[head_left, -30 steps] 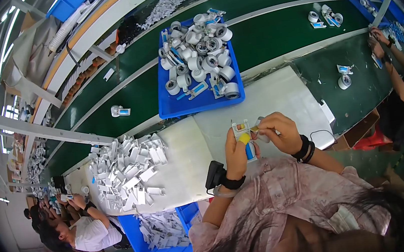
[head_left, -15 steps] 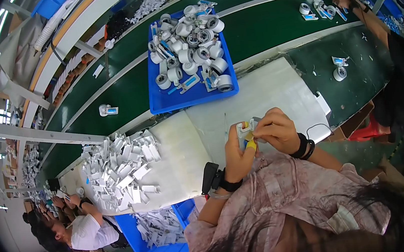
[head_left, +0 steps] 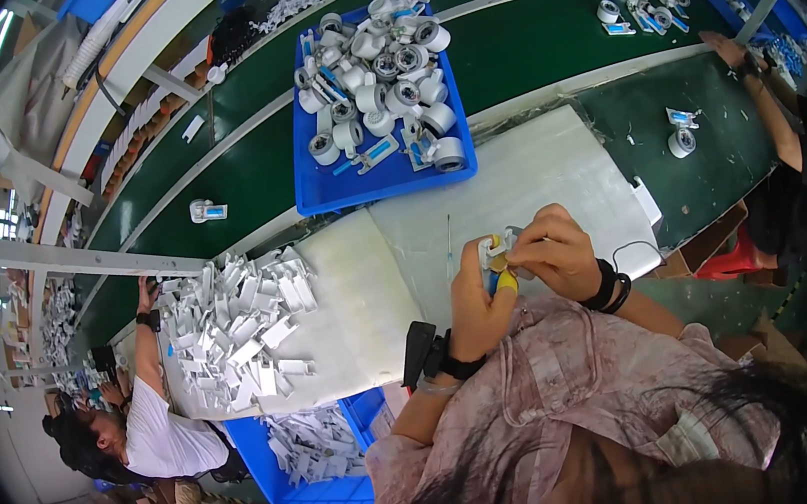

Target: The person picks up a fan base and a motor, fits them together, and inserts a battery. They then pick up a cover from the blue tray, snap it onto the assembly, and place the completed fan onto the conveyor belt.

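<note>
In front of my chest, my left hand [head_left: 477, 308] is closed around a small white plastic part [head_left: 491, 248]. Something yellow [head_left: 507, 281] shows under that part, beside my left fingers; its kind is unclear. The fingers of my right hand [head_left: 562, 255] pinch at the part's right side, and they hide what lies between them. A thin rod-like tool [head_left: 450, 244] rests on the pale work mat [head_left: 525, 172], left of the hands.
Beyond the mat a blue tray [head_left: 385, 186] holds several white round assemblies. A pile of white plastic pieces [head_left: 241, 322] lies at left, above a blue bin [head_left: 270, 475]. One assembly [head_left: 681, 142] sits at right. Co-workers' arms [head_left: 145, 339] reach in from both sides.
My hands stay on the part with only small finger shifts. At left a co-worker's arm now stretches to the white pile; at right another co-worker's hand has drawn back from the round assemblies.
</note>
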Motion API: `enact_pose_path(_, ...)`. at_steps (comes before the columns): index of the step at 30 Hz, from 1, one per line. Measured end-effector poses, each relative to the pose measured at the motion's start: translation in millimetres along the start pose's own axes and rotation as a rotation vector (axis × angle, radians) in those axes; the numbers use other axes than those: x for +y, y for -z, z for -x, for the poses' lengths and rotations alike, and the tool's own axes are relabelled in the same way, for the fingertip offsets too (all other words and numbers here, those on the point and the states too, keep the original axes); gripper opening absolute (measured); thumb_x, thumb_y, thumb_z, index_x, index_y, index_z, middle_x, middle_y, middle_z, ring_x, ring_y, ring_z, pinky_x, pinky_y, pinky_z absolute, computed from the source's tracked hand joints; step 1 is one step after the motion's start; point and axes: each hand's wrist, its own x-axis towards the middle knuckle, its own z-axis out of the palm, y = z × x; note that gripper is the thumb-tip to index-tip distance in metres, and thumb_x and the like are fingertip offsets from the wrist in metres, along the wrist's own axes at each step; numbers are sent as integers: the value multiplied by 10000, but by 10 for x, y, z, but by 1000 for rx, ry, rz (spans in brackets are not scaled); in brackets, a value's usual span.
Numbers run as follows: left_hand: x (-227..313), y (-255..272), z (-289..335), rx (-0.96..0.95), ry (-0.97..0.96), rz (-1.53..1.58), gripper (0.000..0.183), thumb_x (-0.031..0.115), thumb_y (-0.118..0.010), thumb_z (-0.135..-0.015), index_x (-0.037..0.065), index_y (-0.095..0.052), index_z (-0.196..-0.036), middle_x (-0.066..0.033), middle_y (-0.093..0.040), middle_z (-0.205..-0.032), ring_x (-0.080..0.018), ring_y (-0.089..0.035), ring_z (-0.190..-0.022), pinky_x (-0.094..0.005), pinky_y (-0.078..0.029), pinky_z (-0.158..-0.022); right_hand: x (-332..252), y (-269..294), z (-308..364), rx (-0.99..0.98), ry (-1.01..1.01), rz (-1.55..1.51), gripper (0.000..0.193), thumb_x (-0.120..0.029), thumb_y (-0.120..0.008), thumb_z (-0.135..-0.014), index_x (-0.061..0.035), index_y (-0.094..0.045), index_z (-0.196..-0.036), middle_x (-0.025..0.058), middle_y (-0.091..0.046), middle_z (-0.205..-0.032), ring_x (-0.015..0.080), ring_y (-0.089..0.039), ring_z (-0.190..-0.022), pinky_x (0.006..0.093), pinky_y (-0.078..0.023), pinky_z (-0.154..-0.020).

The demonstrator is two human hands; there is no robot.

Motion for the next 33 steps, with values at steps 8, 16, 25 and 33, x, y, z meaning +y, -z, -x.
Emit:
enact_pose_path(8,20,36,8,-43,-68,37,434,28,-535,-830,-35,-447,-1250,-128,-624,-903,-172,-587,-780,-287,-475,-707,-33,-12,1,-2,-64,4,213,-48,-773,-707,-110,-710,-901,14,-633,-856,215,-520,-765,319,-406,-734)
enact_pose_path(16,-35,10,22,-27,-85,47,392,120,-539,-939,-38,-443,-1285,-124,-637,-936,-155,-603,-811,-278,-482,-734,14,24,-26,-44,-61,-1,196,-77,-777,-721,-124,-711,-899,2,-629,-854,220,-507,-800,329,-399,-754)
enact_pose_path(25,-103,21,10,-14,-45,-25,401,135,-530,-948,-45,-439,-1295,-186,-632,-1027,-253,-631,-887,-327,-491,-788,27,27,-36,-64,-65,16,184,-96,-780,-724,-124,-714,-893,-2,-635,-863,223,-510,-818,331,-402,-765)
enact_pose_path(33,-31,30,0,-52,-13,-31,408,120,-548,-944,-38,-453,-1308,-200,-608,-1113,-259,-623,-958,-326,-486,-836,73,104,-114,-130,-3,7,180,-111,-784,-710,-124,-723,-878,-1,-638,-848,223,-516,-807,325,-415,-745)
